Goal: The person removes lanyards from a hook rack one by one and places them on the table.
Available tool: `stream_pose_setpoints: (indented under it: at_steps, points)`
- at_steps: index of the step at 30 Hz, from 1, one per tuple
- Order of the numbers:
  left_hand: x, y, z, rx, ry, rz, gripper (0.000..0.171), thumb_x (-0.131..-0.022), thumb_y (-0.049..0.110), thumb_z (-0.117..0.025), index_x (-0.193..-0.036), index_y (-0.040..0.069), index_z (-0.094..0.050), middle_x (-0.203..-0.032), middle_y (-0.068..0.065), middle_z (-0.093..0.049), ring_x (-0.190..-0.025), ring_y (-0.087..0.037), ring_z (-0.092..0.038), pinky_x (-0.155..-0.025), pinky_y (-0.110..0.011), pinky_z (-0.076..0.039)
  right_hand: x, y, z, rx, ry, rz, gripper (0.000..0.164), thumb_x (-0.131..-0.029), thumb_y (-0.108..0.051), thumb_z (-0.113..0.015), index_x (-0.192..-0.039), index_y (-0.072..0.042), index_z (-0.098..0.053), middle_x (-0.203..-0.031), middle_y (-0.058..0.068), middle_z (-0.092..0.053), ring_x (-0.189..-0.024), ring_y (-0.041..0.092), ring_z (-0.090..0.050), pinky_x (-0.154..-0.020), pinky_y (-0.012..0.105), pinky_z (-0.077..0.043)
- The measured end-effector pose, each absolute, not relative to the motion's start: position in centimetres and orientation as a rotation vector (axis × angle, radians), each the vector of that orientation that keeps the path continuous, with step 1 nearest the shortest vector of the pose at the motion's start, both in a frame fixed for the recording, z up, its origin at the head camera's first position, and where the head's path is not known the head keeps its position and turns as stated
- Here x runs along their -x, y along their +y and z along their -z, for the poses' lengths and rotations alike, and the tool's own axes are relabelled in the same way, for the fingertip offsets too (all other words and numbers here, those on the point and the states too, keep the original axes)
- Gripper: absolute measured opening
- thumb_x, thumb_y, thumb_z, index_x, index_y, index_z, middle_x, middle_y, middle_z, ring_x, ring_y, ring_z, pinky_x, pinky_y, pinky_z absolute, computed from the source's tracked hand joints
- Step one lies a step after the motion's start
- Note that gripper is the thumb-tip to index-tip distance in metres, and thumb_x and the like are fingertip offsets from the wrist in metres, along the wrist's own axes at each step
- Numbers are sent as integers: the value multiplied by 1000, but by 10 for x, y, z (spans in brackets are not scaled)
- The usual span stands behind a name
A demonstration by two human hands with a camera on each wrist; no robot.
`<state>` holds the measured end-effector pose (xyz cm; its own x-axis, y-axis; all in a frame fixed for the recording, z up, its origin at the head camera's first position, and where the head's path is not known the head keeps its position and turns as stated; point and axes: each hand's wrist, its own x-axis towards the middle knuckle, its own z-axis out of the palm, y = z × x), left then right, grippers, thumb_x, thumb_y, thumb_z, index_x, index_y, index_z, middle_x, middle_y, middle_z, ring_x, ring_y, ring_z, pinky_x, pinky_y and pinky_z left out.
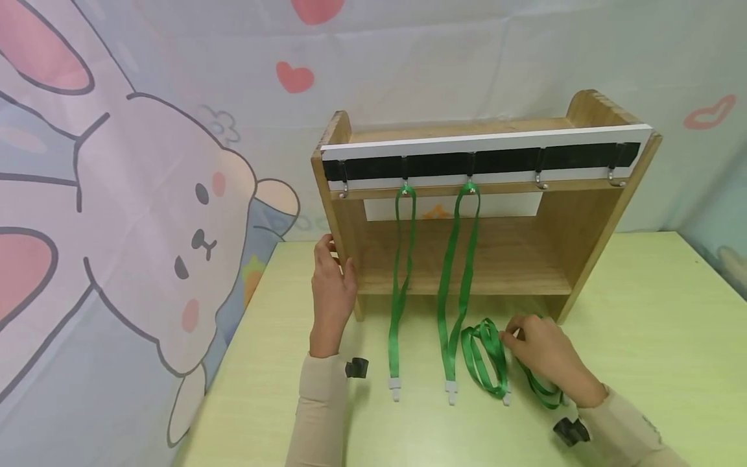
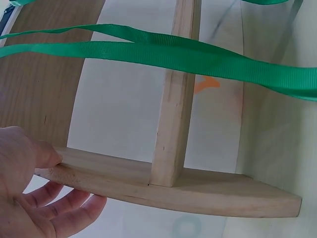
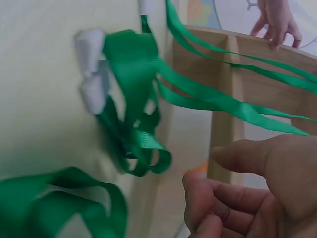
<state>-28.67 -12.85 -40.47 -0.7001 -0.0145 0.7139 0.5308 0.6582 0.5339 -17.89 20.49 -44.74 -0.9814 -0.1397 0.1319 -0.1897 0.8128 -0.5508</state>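
My left hand [image 1: 334, 292] grips the left side panel of a wooden shelf [image 1: 461, 259]; in the left wrist view the thumb lies on the panel's inner side, the fingers outside. Two green lanyards hang from hooks, a left one [image 1: 393, 324] and a middle one [image 1: 448, 311], white clips downward. On the table lie a coiled lanyard [image 1: 498, 353] and another coiled lanyard [image 1: 543, 391], partly hidden by my right hand [image 1: 539, 347]. In the right wrist view, thumb and bent index finger stand apart with nothing between them, near the first coil.
Along the shelf's top front runs a white board with a black strip [image 1: 504, 165] and several metal hooks; the two right ones, such as this hook [image 1: 540, 181], hold nothing. A printed cloth [image 1: 175, 194] stands behind the pale table [image 1: 671, 337].
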Motion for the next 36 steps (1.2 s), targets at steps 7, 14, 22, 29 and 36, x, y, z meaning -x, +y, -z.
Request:
stream_pose_setpoints:
  at_steps: [7,14,22,29,36]
  points:
    - [286,-130,404,404,-2192,1009,48,-98,-3,-59,-137,-2,-31,-116,-29,-51,-88,-39,-63,-68,-48,-59,181,197,428,-340,-2774,-917,12,-96,-11,-67,-93,-2,-74,-72,-1,-67,-55,9,-55,-49,27,-45]
    - [287,-134,402,452,-2183,1075,51,-97,-4,-59,-139,1,-31,-116,-28,-52,-89,-39,-64,-64,-44,-60,188,185,400,-338,-2553,-1000,12,-97,-10,-66,-96,-1,-74,-78,0,-70,-64,12,-58,-57,27,-48]
    - [288,-139,399,478,-2179,1101,52,-96,-4,-59,-140,2,-31,-114,-27,-53,-89,-38,-64,-63,-43,-60,197,164,376,-298,-2186,-1083,5,-93,-1,-69,-96,2,-73,-80,8,-71,-67,-1,-60,-62,9,-45]
    - [286,-141,398,465,-2186,1115,52,-97,-4,-60,-140,3,-32,-114,-26,-52,-90,-38,-64,-63,-43,-60,205,145,365,-297,-2031,-1145,13,-90,3,-71,-102,6,-67,-89,14,-71,-74,-10,-57,-65,7,-45]
    - [286,-138,399,450,-2201,1123,53,-98,-4,-61,-142,2,-32,-115,-26,-52,-92,-38,-63,-66,-42,-60,215,135,355,-244,-2049,-1155,18,-90,2,-73,-105,6,-65,-90,16,-71,-75,4,-61,-66,8,-45]
